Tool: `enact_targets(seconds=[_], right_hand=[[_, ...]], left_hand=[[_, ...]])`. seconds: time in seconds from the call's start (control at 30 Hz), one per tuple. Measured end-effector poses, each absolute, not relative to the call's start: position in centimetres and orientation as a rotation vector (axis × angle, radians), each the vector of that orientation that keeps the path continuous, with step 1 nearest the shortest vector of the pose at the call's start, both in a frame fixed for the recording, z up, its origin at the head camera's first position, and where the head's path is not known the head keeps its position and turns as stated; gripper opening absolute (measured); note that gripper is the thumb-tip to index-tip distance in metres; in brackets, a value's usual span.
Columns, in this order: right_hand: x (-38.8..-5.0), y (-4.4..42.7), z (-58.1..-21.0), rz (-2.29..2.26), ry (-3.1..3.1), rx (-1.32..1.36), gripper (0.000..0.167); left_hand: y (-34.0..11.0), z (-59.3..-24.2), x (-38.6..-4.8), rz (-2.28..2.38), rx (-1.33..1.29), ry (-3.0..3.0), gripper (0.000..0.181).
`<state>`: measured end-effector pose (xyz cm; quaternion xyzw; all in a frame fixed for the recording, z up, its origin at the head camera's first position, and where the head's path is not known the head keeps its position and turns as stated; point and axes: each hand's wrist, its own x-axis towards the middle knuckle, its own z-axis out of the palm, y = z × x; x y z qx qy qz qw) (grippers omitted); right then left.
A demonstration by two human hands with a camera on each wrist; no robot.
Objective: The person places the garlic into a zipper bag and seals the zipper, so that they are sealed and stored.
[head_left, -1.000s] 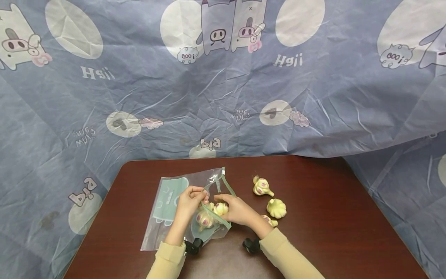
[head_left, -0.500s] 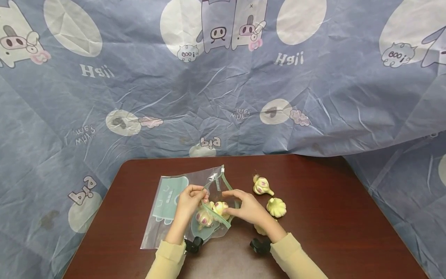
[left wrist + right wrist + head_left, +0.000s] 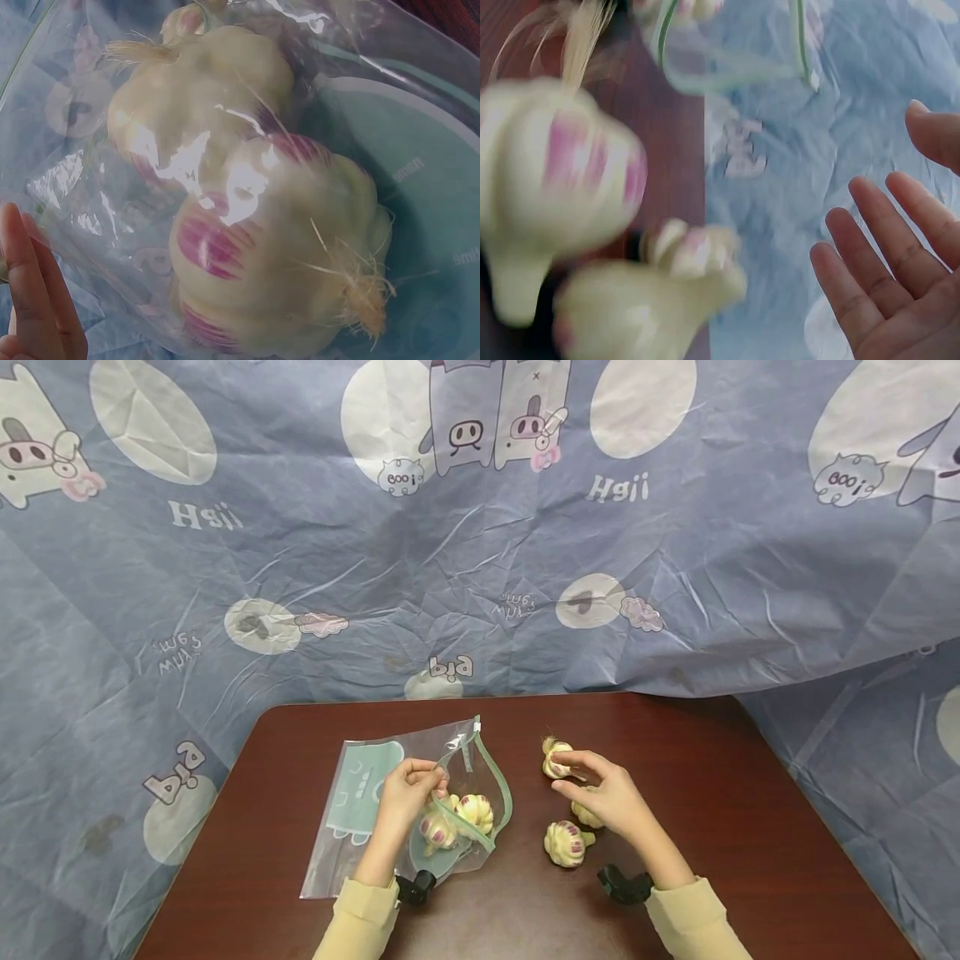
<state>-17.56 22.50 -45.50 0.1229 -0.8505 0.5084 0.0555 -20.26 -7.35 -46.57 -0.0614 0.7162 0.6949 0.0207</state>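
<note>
A clear zip bag with a green edge and teal print lies on the table, its mouth gaping to the right. My left hand pinches the near rim of that mouth. Two garlic bulbs, one whitish with purple patches and one beside it, fill the left wrist view behind the film. My right hand hovers over the loose garlic, fingers spread and holding nothing. Beneath or near it lie a far bulb, a partly covered bulb and a near bulb.
The dark red-brown table carries the bag on its left half. A blue patterned cloth hangs behind the table and along its sides. Black wrist camera mounts sit at both cuffs.
My right hand has let go of the garlic bulb inside the bag, withdrawn from its mouth and moved right over the loose bulbs. My left hand has stayed at the rim.
</note>
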Motion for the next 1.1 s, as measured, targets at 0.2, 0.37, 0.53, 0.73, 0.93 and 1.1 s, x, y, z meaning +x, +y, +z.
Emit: enact_targets(seconds=[0.2, 0.37, 0.53, 0.73, 0.93, 1.1], right_hand=[[-16.9, 25.9, -46.4, 1.502, -2.603, 0.246, 0.045], [-16.6, 27.8, -47.7, 1.425, -2.658, 0.167, 0.049], [-16.6, 28.8, -49.8, 1.423, -2.759, 0.095, 0.061], [-16.7, 28.8, -51.6, 1.442, -2.853, 0.009, 0.077], [-16.7, 28.4, -52.5, 1.421, -2.862, 0.002, 0.08], [-16.7, 28.1, -53.0, 1.399, -2.852, 0.024, 0.077]], left_hand=[[-7.5, -46.6, -20.3, 2.146, -0.187, 2.228, 0.02], [-7.6, -46.7, -20.3, 2.134, -0.183, 2.235, 0.02], [-7.5, -46.6, -20.4, 2.128, -0.195, 2.24, 0.02], [-7.6, -46.8, -20.5, 2.107, -0.211, 2.247, 0.021], [-7.7, -46.9, -20.7, 2.086, -0.217, 2.266, 0.021], [-7.7, -46.8, -20.6, 2.084, -0.219, 2.292, 0.02]])
